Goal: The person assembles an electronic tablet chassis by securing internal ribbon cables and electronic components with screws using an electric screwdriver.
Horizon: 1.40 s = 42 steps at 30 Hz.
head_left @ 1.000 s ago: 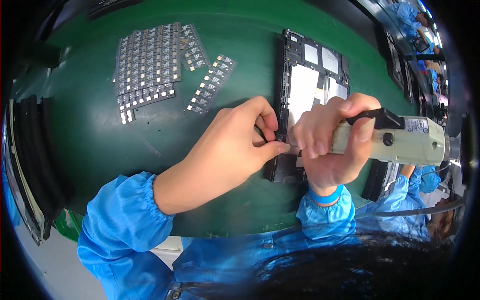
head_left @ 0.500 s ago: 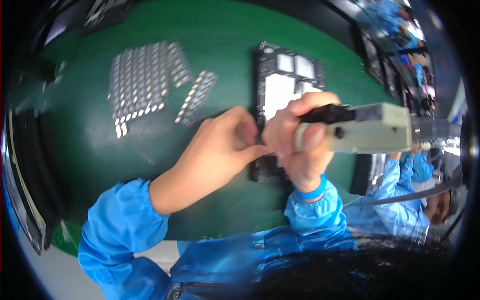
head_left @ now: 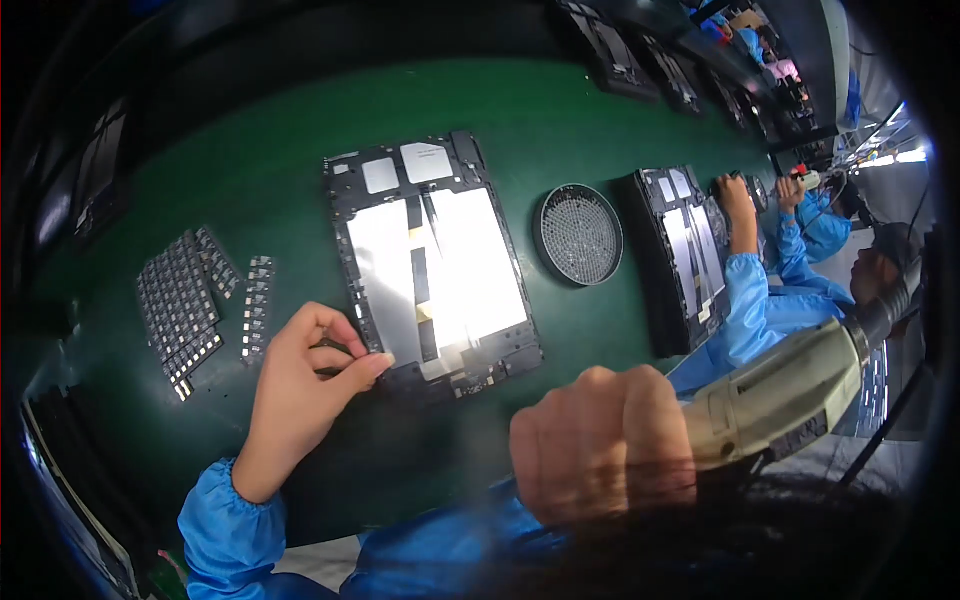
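An open tablet-like device (head_left: 375,235), black-framed with shiny silver panels, lies tilted on the green table in front of me. My left hand (head_left: 310,375) is at its lower left edge, thumb and fingers drawn together in a pinch. Whatever is between those fingertips, if anything, is too small to make out. Close to the camera, my right hand (head_left: 605,445) is wrapped around a beige electric screwdriver (head_left: 780,395) with a grey rear end. The tool's tip is hidden from view.
Strips of small parts (head_left: 180,300) lie at the left, with a single strip (head_left: 258,308) beside them. A round black dish (head_left: 580,235) with a grid stands right of the device. Beyond it are stacked similar devices (head_left: 680,255) and a co-worker's arm (head_left: 745,275).
The view has swung, bringing the dish and stacked devices into sight. My hands have moved apart; the right one, with the screwdriver, is now away from the device and nearer the camera.
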Each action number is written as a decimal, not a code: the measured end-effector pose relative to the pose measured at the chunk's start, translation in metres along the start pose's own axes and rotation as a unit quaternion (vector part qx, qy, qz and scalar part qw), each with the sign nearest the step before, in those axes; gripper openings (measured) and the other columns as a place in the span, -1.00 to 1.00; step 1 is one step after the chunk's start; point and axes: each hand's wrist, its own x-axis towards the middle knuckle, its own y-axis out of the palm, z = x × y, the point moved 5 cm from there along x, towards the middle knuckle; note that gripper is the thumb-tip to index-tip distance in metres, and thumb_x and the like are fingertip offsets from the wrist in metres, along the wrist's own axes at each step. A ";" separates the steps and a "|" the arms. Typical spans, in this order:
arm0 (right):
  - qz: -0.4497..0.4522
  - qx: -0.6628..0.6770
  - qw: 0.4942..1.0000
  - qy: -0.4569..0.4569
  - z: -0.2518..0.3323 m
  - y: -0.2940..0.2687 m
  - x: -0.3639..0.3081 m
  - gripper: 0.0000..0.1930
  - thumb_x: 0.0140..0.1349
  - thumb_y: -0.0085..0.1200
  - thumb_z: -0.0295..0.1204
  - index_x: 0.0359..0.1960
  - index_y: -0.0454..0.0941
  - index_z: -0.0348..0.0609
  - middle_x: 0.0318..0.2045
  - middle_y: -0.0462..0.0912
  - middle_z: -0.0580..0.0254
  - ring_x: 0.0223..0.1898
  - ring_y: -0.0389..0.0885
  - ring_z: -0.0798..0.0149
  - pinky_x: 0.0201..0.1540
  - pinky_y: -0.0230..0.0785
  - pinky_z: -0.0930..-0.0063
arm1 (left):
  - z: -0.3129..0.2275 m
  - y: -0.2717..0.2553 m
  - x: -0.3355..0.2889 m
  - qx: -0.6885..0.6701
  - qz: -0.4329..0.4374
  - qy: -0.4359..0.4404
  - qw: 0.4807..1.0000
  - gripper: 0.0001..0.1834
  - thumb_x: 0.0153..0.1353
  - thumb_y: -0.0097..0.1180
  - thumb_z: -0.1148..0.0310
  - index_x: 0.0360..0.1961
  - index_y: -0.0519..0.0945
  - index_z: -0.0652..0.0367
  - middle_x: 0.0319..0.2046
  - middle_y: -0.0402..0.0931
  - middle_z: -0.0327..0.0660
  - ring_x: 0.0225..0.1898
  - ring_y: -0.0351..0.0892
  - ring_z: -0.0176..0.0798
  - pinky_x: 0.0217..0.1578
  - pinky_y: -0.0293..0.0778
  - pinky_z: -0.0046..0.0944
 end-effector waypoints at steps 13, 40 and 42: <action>-0.299 -0.414 0.847 -0.148 0.133 -0.104 -0.018 -0.74 0.39 -0.08 -0.38 -0.01 0.36 -0.30 -0.80 0.24 0.36 -0.82 0.16 0.48 -0.73 0.16 0.50 | -0.007 0.010 0.003 0.035 -0.028 -0.062 0.997 -0.67 0.09 0.32 0.68 -0.25 0.39 0.25 -0.37 0.49 -0.25 -0.36 0.64 -0.44 -0.34 0.59 -0.50; -0.379 -0.570 0.708 -0.174 0.127 -0.150 -0.026 -0.73 0.31 -0.06 -0.38 -0.02 0.40 -0.21 -0.74 0.21 0.37 -0.79 0.11 0.47 -0.68 0.09 0.48 | 0.000 0.008 0.006 0.046 -0.037 -0.080 0.995 -0.65 0.09 0.30 0.69 -0.23 0.36 0.23 -0.43 0.57 -0.20 -0.31 0.70 -0.36 -0.27 0.60 -0.43; -0.389 -0.563 0.707 -0.181 0.132 -0.148 -0.028 -0.73 0.32 -0.07 -0.37 -0.01 0.39 -0.20 -0.74 0.21 0.37 -0.78 0.11 0.47 -0.67 0.10 0.48 | 0.001 0.008 0.007 0.049 -0.038 -0.067 0.996 -0.63 0.09 0.32 0.65 -0.22 0.35 0.22 -0.46 0.61 -0.17 -0.33 0.71 -0.33 -0.36 0.63 -0.44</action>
